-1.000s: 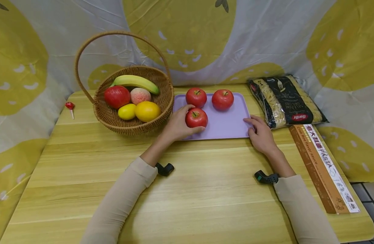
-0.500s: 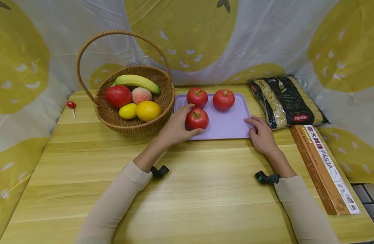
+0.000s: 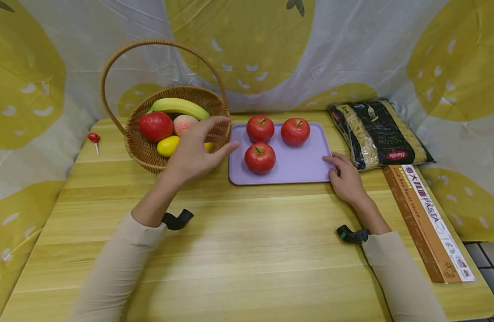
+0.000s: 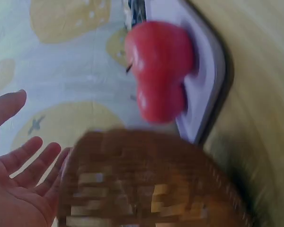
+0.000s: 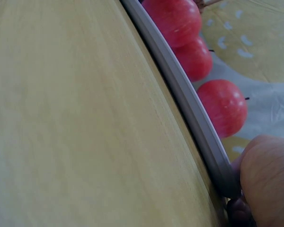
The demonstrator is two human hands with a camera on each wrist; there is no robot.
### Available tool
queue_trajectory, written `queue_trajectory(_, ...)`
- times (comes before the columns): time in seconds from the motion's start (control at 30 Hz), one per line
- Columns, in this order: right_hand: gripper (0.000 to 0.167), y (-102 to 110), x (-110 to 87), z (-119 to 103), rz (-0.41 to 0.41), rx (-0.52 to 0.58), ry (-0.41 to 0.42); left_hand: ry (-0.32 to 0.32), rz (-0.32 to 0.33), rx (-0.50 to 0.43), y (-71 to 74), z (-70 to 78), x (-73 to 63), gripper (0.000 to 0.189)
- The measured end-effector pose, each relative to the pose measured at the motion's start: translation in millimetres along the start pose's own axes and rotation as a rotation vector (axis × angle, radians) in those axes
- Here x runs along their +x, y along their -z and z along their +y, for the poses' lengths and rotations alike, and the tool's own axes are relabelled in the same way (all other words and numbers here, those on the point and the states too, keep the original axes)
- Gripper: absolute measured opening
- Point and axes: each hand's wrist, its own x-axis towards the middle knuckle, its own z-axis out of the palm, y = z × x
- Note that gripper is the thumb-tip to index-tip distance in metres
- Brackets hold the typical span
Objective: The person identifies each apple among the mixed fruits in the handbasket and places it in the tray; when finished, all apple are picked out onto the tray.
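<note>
My left hand (image 3: 194, 150) is raised over the right part of a wicker basket (image 3: 144, 163), thumb and fingers spread with nothing between them. Inside the basket are a banana (image 3: 176, 106), a red fruit (image 3: 155, 127), a peach (image 3: 183, 124) and a lemon (image 3: 168, 146); another yellow fruit is mostly hidden by the hand. To its right, a purple tray (image 3: 299, 165) bears three red apples: a front one (image 3: 260, 157), a back left one (image 3: 260, 129) and a back right one (image 3: 295, 131). My right hand (image 3: 347, 179) holds the tray's right edge between thumb and fingers.
A bag of Barilla pasta (image 3: 381, 132) lies right of the tray, with a long pasta box (image 3: 430, 223) in front of it. At the far left is a red lollipop (image 3: 94, 139). A patterned cloth (image 3: 271, 53) hangs behind the wooden table (image 3: 263, 259).
My left hand has let go of the front left apple, which stays on the tray, and has moved left over the basket. The right hand has stayed at the tray's edge.
</note>
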Motion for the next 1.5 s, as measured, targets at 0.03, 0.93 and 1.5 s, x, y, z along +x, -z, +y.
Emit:
queue_trajectory(0.03, 0.043, 0, -0.1, 0, 0.0, 0.0, 0.001, 0.024, 0.018, 0.02, 6.6, -2.4, -0.2, 0.06)
queue_trajectory(0.93, 0.043, -1, -0.5, 1, -0.01, 0.008, -0.007, 0.444, 0.015, 0.377, 88.0, -80.5, -5.4, 0.102)
queue_trajectory(1.5, 0.043, -1, 0.7, 1, -0.008, -0.001, -0.013, 0.516, 0.002, 0.439, 90.2, -90.7, -1.5, 0.112)
